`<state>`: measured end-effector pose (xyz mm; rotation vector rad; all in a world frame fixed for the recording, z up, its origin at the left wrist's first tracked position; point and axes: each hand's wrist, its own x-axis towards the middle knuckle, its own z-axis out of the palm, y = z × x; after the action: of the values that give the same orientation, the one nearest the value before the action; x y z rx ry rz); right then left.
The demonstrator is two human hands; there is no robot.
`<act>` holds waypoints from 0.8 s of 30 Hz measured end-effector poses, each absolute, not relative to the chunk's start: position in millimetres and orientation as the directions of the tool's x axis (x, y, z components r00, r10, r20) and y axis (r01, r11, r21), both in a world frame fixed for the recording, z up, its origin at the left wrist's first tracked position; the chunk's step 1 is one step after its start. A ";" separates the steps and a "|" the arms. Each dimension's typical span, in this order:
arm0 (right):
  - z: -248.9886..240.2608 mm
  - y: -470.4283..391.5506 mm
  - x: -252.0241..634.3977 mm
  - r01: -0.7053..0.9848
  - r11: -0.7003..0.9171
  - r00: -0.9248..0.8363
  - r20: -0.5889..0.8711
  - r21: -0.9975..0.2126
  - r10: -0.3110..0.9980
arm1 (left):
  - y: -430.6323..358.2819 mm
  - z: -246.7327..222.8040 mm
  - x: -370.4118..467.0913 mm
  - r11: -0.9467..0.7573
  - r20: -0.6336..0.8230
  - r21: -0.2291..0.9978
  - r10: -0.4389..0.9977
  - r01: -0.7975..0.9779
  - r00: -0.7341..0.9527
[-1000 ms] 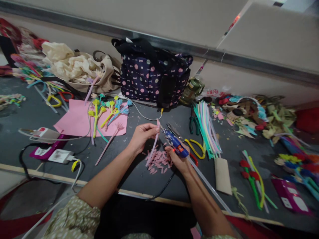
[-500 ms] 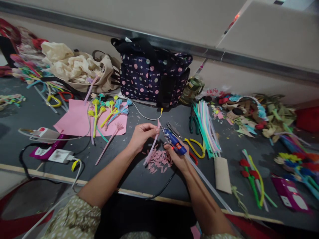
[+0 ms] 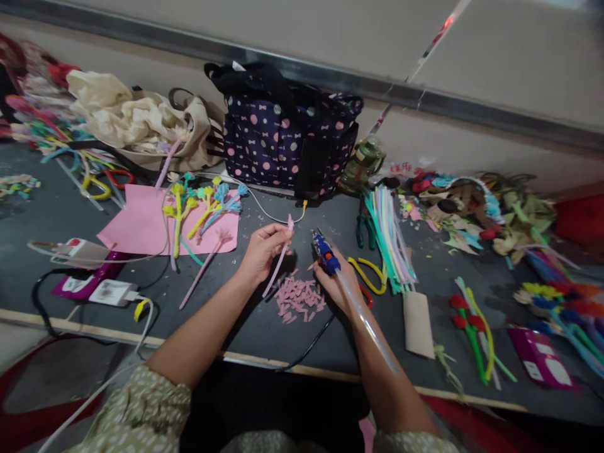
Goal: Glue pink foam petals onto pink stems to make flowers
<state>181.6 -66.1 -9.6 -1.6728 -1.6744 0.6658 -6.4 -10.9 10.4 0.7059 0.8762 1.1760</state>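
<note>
My left hand (image 3: 265, 250) pinches a pale pink pipe cleaner (image 3: 278, 270) near its top, where small pink bits show. In my right hand (image 3: 336, 282) lies a blue hot glue gun (image 3: 325, 253), its nozzle pointing up and away from me. A long clear glue stick (image 3: 363, 321) runs from its rear end along my forearm. Between the hands sits a pile of small pink strips (image 3: 299, 299). One strip shows by my right thumb; whether the fingers touch it I cannot tell. Yellow-handled scissors (image 3: 372, 275) lie just right of the glue gun, their blades partly hidden.
Left are pink paper (image 3: 134, 220) with pipe-cleaner flowers (image 3: 178, 217) and a power strip (image 3: 111, 267). A dark patterned bag (image 3: 267, 135) and green bottle (image 3: 363, 163) stand behind. Pliers (image 3: 365, 228), bundled pipe cleaners (image 3: 389, 233) and a cardboard tube (image 3: 418, 324) lie right.
The hands have drawn apart. The glue gun has left the pipe cleaner's tip and turned more upright, and my right hand has come down beside the pink strips. The left hand keeps its pinch.
</note>
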 end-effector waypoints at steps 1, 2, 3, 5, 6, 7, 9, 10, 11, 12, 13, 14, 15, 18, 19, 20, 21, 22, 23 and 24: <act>-9.7 -66.4 180.9 0.687 0.058 0.017 0.096 -0.724 0.995 | -11.2 10.6 -6.4 0.250 -0.208 0.844 0.968 -0.475 0.140; -10.3 -66.6 180.4 0.722 0.067 -0.005 0.092 -0.689 0.996 | -11.5 10.9 -6.3 0.252 -0.211 0.843 0.968 -0.475 0.138; -11.7 -66.4 180.1 0.752 0.078 -0.026 0.089 -0.655 0.996 | -11.8 11.2 -6.3 0.254 -0.213 0.842 0.967 -0.476 0.138; -15.3 -65.7 179.6 0.800 0.099 -0.053 0.095 -0.592 0.994 | -12.2 12.0 -6.3 0.256 -0.215 0.841 0.967 -0.477 0.141; -17.1 -65.3 179.3 0.825 0.107 -0.066 0.095 -0.554 0.993 | -12.3 12.5 -6.3 0.255 -0.214 0.841 0.967 -0.477 0.141; -18.6 -64.9 178.9 0.852 0.109 -0.073 0.089 -0.512 0.993 | -12.4 13.1 -6.4 0.255 -0.214 0.841 0.967 -0.478 0.140; -19.7 -64.4 177.3 0.898 0.106 -0.086 0.067 -0.427 0.994 | -12.4 14.0 -6.4 0.255 -0.216 0.840 0.967 -0.479 0.137; -19.5 -64.3 176.2 0.914 0.105 -0.090 0.054 -0.393 0.994 | -12.4 14.3 -6.5 0.255 -0.215 0.839 0.967 -0.481 0.137; -19.1 -64.3 175.1 0.925 0.102 -0.093 0.043 -0.365 0.995 | -12.4 14.5 -6.5 0.253 -0.212 0.838 0.967 -0.484 0.138; -18.5 -64.4 173.9 0.933 0.099 -0.093 0.036 -0.345 0.995 | -12.5 14.7 -6.6 0.250 -0.208 0.837 0.968 -0.488 0.140; -18.1 -64.5 173.0 0.938 0.097 -0.093 0.029 -0.332 0.995 | -12.6 14.8 -6.7 0.246 -0.203 0.836 0.969 -0.490 0.140; -18.0 -64.5 172.4 0.941 0.095 -0.092 0.025 -0.326 0.995 | -12.8 15.0 -6.7 0.243 -0.200 0.837 0.970 -0.491 0.140; -18.1 -64.6 172.3 0.940 0.092 -0.090 0.023 -0.327 0.996 | -13.1 15.1 -6.7 0.241 -0.198 0.838 0.970 -0.490 0.139; -19.3 -64.7 174.5 0.913 0.085 -0.079 0.031 -0.399 0.996 | -13.9 15.8 -6.5 0.241 -0.203 0.843 0.970 -0.481 0.131; -19.5 -64.8 175.8 0.891 0.074 -0.061 0.042 -0.448 0.997 | -14.0 15.9 -6.4 0.242 -0.204 0.845 0.970 -0.477 0.131; -19.4 -65.0 177.2 0.859 0.060 -0.036 0.057 -0.508 0.998 | -14.2 15.9 -6.2 0.242 -0.203 0.848 0.970 -0.472 0.132; -18.9 -65.1 178.3 0.815 0.048 -0.005 0.075 -0.577 0.997 | -14.3 15.7 -6.1 0.242 -0.201 0.850 0.970 -0.467 0.137; -18.1 -65.1 179.1 0.758 0.039 0.031 0.096 -0.651 0.995 | -14.3 15.4 -5.9 0.244 -0.199 0.853 0.969 -0.461 0.144; -17.1 -65.0 179.4 0.684 0.033 0.075 0.115 -0.729 0.990 | -14.4 14.9 -5.7 0.246 -0.196 0.856 0.968 -0.455 0.155; -16.0 -64.8 179.3 0.594 0.030 0.123 0.127 -0.804 0.984 | -14.5 14.4 -5.5 0.250 -0.194 0.858 0.967 -0.448 0.167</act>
<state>179.3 -64.8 -16.0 -1.6538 -1.5589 0.6591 -5.5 -14.5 14.4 0.7445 0.8718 1.1512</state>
